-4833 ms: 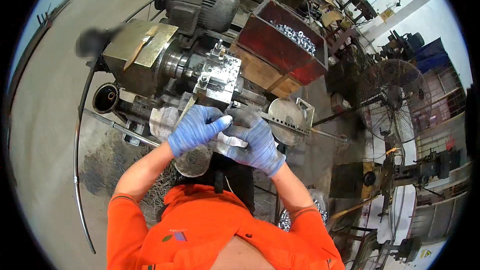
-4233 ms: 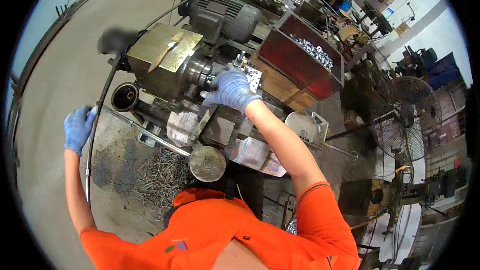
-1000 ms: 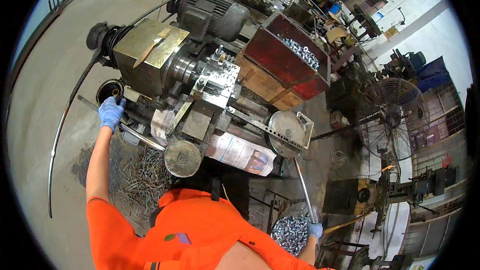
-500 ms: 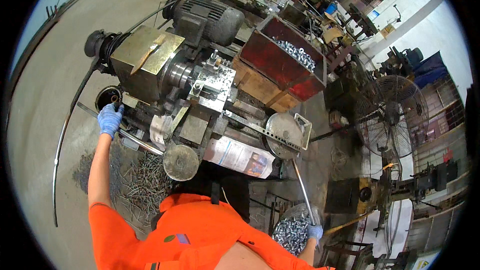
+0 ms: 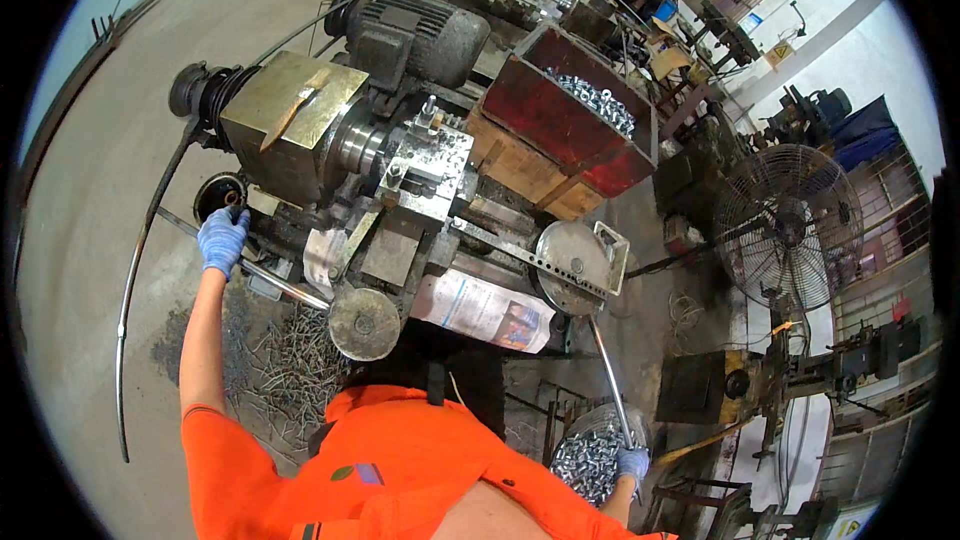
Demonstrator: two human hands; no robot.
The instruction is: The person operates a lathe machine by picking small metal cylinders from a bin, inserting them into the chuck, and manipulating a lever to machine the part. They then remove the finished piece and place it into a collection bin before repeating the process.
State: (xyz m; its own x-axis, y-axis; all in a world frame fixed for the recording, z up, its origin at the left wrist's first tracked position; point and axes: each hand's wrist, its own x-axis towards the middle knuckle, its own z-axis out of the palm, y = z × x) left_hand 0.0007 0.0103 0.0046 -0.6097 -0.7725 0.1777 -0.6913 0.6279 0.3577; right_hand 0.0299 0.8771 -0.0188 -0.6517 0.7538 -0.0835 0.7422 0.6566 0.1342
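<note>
My left hand (image 5: 222, 239), in a blue glove, is closed beside a round dark pot (image 5: 221, 188) at the left of a lathe-like machine (image 5: 410, 165). A small dark thing shows at its fingertips, too small to name. A bare metal bar (image 5: 285, 285) passes behind this hand. At the lower right, my right hand (image 5: 632, 462), also gloved in blue, is wrapped round the lower end of a long metal lever (image 5: 610, 375). The lever slopes down from a round plate (image 5: 573, 260). Below it, a basket (image 5: 645, 430) holds many small metal pieces (image 5: 585, 465).
Behind the machine a red metal bin (image 5: 560, 125) with small metal parts rests on a wooden crate (image 5: 520, 170). A motor (image 5: 420, 35) sits at the back. Metal shavings (image 5: 295, 370) cover the floor at left. A large fan (image 5: 790, 225) stands at right.
The view has shifted slightly. Both hands keep their places, the left by the pot and the right on the lever.
</note>
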